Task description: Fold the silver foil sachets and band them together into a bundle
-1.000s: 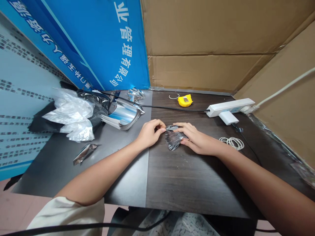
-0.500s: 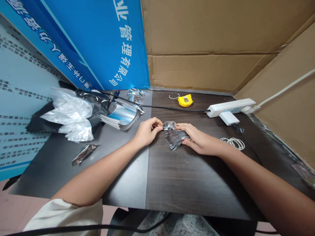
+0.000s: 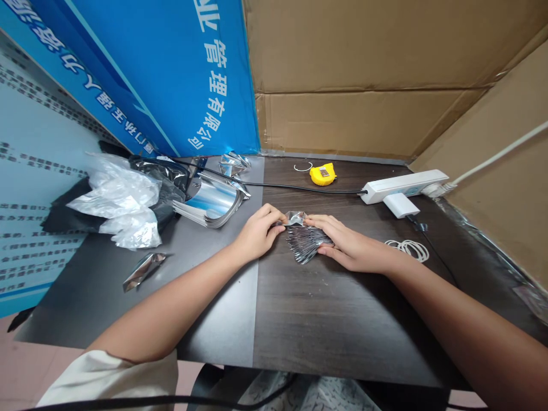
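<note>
A fanned bundle of small silver foil pouches lies on the dark wooden table in the middle. My left hand pinches the top pouch at its left edge with closed fingers. From the right, my right hand rests flat on the fan, pressing it to the table and touching that top pouch with its fingertips.
A curved stack of silver pouches, crumpled plastic bags and one loose pouch lie on the left. A yellow tape measure, a white power strip, a black cable and rubber bands sit behind and right. Cardboard walls enclose the back.
The top pouch was lifted slightly off the fan by my left hand, then settled lower again. Both hands stayed almost in place on the bundle.
</note>
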Available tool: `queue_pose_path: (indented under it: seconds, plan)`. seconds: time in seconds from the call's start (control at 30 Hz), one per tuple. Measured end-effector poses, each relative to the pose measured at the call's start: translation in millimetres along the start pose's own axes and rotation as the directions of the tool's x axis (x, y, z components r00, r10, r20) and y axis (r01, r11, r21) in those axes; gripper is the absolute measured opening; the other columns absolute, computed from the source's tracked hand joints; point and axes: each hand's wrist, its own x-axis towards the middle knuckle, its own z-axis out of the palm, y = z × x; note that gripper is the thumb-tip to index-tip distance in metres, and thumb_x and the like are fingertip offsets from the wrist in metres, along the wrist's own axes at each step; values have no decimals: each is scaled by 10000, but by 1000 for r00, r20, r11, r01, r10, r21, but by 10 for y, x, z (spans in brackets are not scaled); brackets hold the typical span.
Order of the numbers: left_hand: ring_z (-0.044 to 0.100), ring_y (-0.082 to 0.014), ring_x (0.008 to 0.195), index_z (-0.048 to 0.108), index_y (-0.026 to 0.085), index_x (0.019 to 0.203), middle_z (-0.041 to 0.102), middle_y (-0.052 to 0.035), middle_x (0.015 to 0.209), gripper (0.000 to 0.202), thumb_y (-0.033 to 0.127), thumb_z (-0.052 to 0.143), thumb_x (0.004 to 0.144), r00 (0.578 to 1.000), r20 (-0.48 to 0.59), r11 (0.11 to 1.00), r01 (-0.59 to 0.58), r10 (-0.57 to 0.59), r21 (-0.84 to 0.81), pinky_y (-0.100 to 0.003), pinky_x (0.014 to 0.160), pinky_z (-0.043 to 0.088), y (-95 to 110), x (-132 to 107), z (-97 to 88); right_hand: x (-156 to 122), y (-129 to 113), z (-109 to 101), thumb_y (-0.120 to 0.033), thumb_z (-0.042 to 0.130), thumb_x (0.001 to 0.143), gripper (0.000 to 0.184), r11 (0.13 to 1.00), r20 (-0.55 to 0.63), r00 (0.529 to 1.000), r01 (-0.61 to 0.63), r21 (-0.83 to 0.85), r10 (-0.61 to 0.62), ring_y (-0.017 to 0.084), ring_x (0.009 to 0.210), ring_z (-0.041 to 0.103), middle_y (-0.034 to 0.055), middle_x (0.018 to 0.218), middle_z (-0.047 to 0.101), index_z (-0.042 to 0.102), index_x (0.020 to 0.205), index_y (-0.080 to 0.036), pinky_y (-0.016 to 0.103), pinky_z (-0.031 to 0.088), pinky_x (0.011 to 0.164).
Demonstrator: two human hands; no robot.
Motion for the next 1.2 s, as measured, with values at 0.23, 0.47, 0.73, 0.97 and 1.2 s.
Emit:
queue_pose_path:
  seconds: [0.23, 0.47, 0.73, 0.97, 1.2]
  plan:
    - [585, -213, 1033, 709, 217, 1150, 618, -77, 1090, 272, 129, 515, 980, 994, 73, 992, -90, 83, 94, -397, 931, 506, -1, 2, 35, 5, -42, -20, -254, 444, 1044, 596, 1000, 1, 1000, 18, -18, -18, 341, 1461, 387, 188, 1564, 382, 194, 1584, -285, 651, 418, 1130]
    - [568, -216, 1017, 678, 223, 1241, 637, -74, 1091, 315, 141, 512, 986, 992, 122, 995, -49, 38, 86, -399, 927, 492, 9, 17, 25, 9, -63, -18, -242, 429, 1047, 584, 999, 1, 1000, 26, -29, -26, 328, 1469, 374, 185, 1581, 365, 189, 1578, -279, 635, 408, 1143]
    - [531, -198, 948, 730, 225, 1122, 620, -70, 1036, 313, 111, 469, 991, 991, 123, 995, -59, 49, 84, -357, 873, 464, 14, 33, 22, -2, -74, -17, -243, 452, 1030, 625, 1000, 14, 999, -29, 10, 29, 333, 1503, 337, 168, 1625, 322, 190, 1596, -290, 619, 374, 1179]
    - [540, -197, 958, 711, 215, 1099, 635, -65, 1022, 290, 103, 468, 987, 993, 112, 998, -43, 36, 56, -352, 888, 464, 20, 37, 21, 4, -64, -14, -252, 454, 1030, 588, 999, 6, 1000, -28, 18, 28, 347, 1446, 411, 185, 1562, 401, 247, 1580, -268, 623, 418, 1139]
    - [625, -183, 960, 609, 185, 1092, 701, -53, 1034, 171, 95, 547, 960, 999, 31, 1000, 16, -16, -4, -326, 876, 498, 29, 30, 25, -2, -42, -11, -254, 463, 1033, 553, 1000, 12, 1000, -26, 9, 26, 337, 1416, 437, 183, 1521, 441, 280, 1554, -259, 620, 428, 1122]
